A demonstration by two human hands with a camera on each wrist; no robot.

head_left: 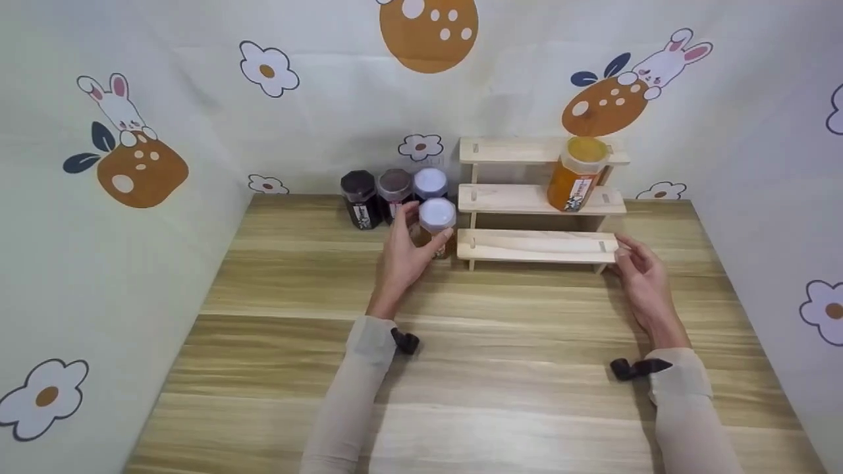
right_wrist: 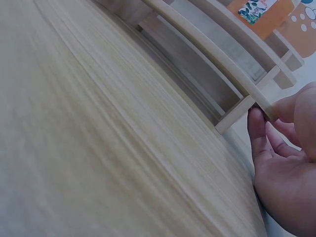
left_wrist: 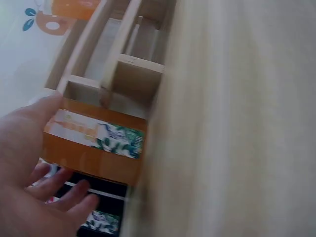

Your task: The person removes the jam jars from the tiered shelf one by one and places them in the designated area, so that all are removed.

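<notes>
My left hand [head_left: 406, 253] is spread around a white-lidded jar [head_left: 437, 214], thumb at its right front and fingers on the left. In the left wrist view its amber side [left_wrist: 81, 160] and printed label show; whether the fingertips touch it is unclear. The jar stands on the table just left of a three-tier wooden display rack [head_left: 537, 245]. At the rack's right end, my right hand [head_left: 645, 283] pinches the lowest board between thumb and fingers, also visible in the right wrist view. An orange jar [head_left: 571, 181] with a yellowish lid stands on the middle tier, toward the right.
Behind and left of the white-lidded jar stand a dark jar [head_left: 361, 201], another dark jar [head_left: 395, 187] and a second white-lidded jar [head_left: 431, 181]. A patterned cloth backdrop [head_left: 329, 118] surrounds the wood-grain table [head_left: 500, 368] at the back and both sides.
</notes>
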